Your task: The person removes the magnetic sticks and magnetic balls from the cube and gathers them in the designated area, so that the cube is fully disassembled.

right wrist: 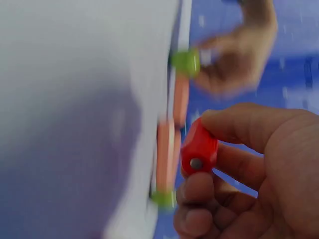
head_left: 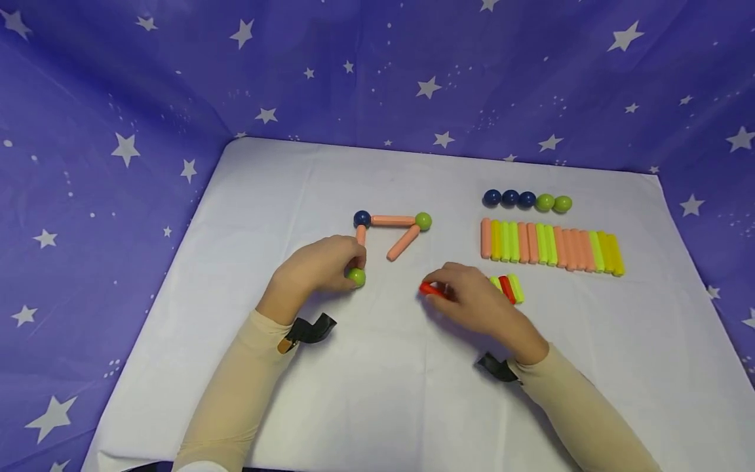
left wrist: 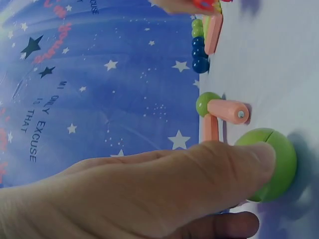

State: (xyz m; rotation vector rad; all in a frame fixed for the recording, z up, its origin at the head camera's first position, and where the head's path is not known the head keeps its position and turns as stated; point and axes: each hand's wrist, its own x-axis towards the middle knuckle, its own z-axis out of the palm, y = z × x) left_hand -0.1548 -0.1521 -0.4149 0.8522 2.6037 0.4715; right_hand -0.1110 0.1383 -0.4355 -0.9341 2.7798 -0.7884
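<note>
My left hand [head_left: 321,265] grips a green ball [head_left: 356,277] on the table, its thumb pressed on the ball in the left wrist view. From this ball a pink stick [head_left: 361,236], partly hidden by the fingers, runs to a dark blue ball [head_left: 362,219]. Another pink stick [head_left: 393,221] joins the blue ball to a second green ball [head_left: 423,221], from which a slanted pink stick [head_left: 404,242] extends with a free end. Over the table to the right, my right hand [head_left: 472,298] pinches a red stick [right wrist: 200,144] with a round metal spot in its end.
On the right lies a long row of pink, yellow and lime sticks [head_left: 537,244]. Blue and green balls [head_left: 527,200] line up behind it. A few lime and red sticks [head_left: 508,289] lie beside my right hand. A starry purple cloth [head_left: 354,72] rises behind the white table [head_left: 366,400].
</note>
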